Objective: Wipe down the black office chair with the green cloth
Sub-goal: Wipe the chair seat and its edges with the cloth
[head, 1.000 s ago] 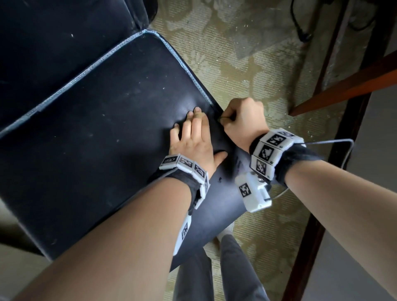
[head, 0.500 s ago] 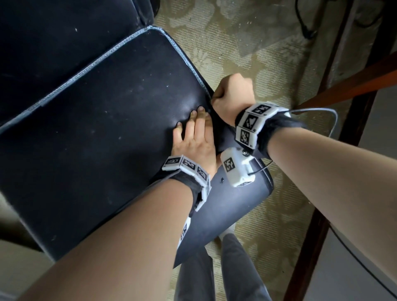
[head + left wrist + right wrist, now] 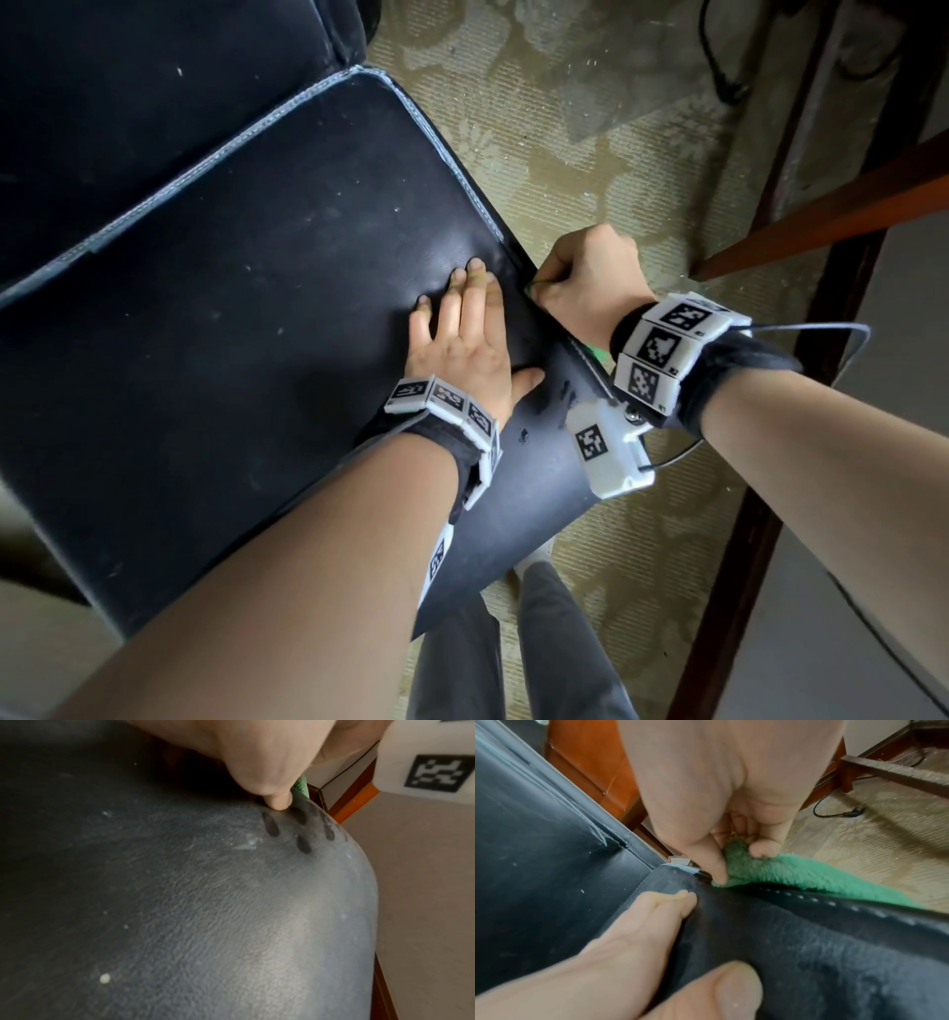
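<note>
We note the left hand [image 3: 464,339] lies flat, fingers straight, pressing the seat of the black office chair [image 3: 231,308] near its right edge. The right hand [image 3: 585,280] is curled round the green cloth [image 3: 782,871], pinching it against the seat's side edge. One cloth, fluffy, mostly hidden below the rim. One chair, its leather dusty with pale specks, standing on patterned carpet [image 3: 590,128].

The black grained leather-like office chair seat [image 3: 257,334] is showing a soft sheen, dusty specks and pale stitching. The fluffy green terry cloth [image 3: 795,874] is looking matt and napped. The beige patterned carpet [image 3: 590,128] is looking ribbed and rough.
</note>
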{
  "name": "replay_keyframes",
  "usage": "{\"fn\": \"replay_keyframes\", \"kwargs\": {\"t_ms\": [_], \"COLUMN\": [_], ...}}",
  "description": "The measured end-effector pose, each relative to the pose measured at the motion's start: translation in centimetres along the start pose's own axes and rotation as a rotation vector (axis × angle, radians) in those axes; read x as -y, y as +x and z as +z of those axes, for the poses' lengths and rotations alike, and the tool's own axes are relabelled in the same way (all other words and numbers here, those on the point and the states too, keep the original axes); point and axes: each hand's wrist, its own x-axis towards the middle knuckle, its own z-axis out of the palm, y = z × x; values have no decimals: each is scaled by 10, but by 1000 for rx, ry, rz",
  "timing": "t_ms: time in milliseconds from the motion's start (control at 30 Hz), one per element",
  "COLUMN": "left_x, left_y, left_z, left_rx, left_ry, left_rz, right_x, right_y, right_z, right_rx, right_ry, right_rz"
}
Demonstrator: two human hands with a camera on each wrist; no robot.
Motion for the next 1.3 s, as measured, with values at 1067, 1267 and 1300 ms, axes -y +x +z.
{"fn": "replay_keyframes", "kwargs": {"t_ms": [1067,1267,1300], "left_x": [7,31,36], "left_y": [-16,7,14], "left_z": [-24,-48,-50], "left_rx": [51,-10,-15], "left_ry": [-93,-124,-123], "left_rz": [52,24,-1], "right_x": [-13,-20,-20], "right_y": [-33,-33,-33], "right_z": [-1,1,2], "right_rx": [-33,-36,-36], "right_ry": [217,270,236], "right_rz": [23,47,38]}}
